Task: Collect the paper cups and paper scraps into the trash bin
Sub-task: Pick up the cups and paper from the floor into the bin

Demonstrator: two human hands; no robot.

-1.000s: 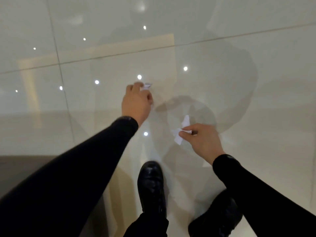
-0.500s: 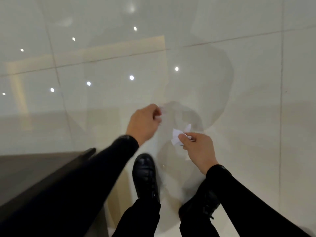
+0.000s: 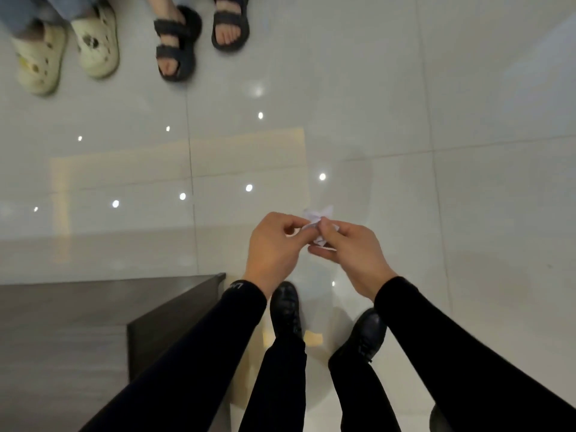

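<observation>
White crumpled paper scraps [image 3: 317,220] sit pinched between both hands, held above the glossy tiled floor. My left hand [image 3: 274,244] grips them from the left with thumb and fingers closed. From the right, my right hand [image 3: 349,247] closes on the same bundle, and part of the paper is hidden under its fingers. Both sleeves are black. No paper cup and no trash bin show in this view.
A dark wooden table [image 3: 93,322] fills the lower left, its corner near my left forearm. My two black shoes [image 3: 286,307] stand on the pale tiles below the hands. Two other people's feet, in cream clogs [image 3: 62,48] and black sandals [image 3: 199,35], stand at the top left.
My hands have come together, and the scrap from my left hand now meets the scraps in my right. The view has tilted up, bringing the other people's feet and more of the table into sight.
</observation>
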